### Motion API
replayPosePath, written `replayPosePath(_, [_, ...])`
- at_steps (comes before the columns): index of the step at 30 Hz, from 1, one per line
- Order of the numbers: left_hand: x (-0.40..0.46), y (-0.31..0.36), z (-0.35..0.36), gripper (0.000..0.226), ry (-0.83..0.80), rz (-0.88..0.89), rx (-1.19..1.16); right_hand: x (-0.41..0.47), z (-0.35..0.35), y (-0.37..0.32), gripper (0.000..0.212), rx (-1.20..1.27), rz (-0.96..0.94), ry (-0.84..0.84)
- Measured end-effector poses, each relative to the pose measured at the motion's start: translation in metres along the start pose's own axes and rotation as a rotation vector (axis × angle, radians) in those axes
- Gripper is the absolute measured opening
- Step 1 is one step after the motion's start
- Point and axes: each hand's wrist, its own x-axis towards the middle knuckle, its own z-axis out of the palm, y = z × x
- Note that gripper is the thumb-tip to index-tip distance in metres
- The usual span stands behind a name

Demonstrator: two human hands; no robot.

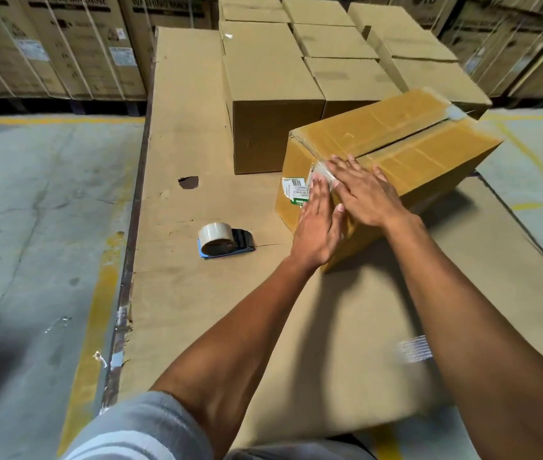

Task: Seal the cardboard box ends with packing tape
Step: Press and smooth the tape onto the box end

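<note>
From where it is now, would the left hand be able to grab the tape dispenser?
Probably yes. The left hand lies flat on the near end of the box, holding nothing, and the tape dispenser sits in the open on the cardboard sheet just to its left, with nothing between them.

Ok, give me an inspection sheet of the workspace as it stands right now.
Surface: flattened cardboard sheet on the concrete floor, torn hole near its left side.
Job's things: cardboard box lying at an angle, top seam partly open, clear tape at near and far ends; tape dispenser set down left of the box, not held.
Clutter: nothing seen.
Grippers: left hand flat on the box's near end; right hand flat on the top edge, both pressing the tape strip.
Cables: nothing seen.
Surroundings: plain closed cartons stacked behind; strapped washing machine cartons along the back; yellow floor lines.
</note>
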Motion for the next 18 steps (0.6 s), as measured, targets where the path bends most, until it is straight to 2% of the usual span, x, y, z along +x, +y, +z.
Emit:
replayPosePath(6, [-0.013,-0.009,0.017,0.075,-0.055,-0.221,-0.017,0.004,0.007,-0.005,0.063,-0.002,0.066,0.024])
replayPosePath(12, [0.015,0.02,0.006,0.066,0.186,-0.169,-0.067,0.004,0.007,0.002,0.058,-0.008,0.009,0.009])
replayPosePath(15, [0.016,0.02,0.012,0.066,0.161,-0.173,-0.066,0.005,0.009,0.002,0.058,0.018,0.031,0.012])
replayPosePath(18, [0.0,0.004,0.018,0.067,0.094,-0.267,-0.026,0.005,0.011,0.0,0.062,0.032,0.058,0.023])
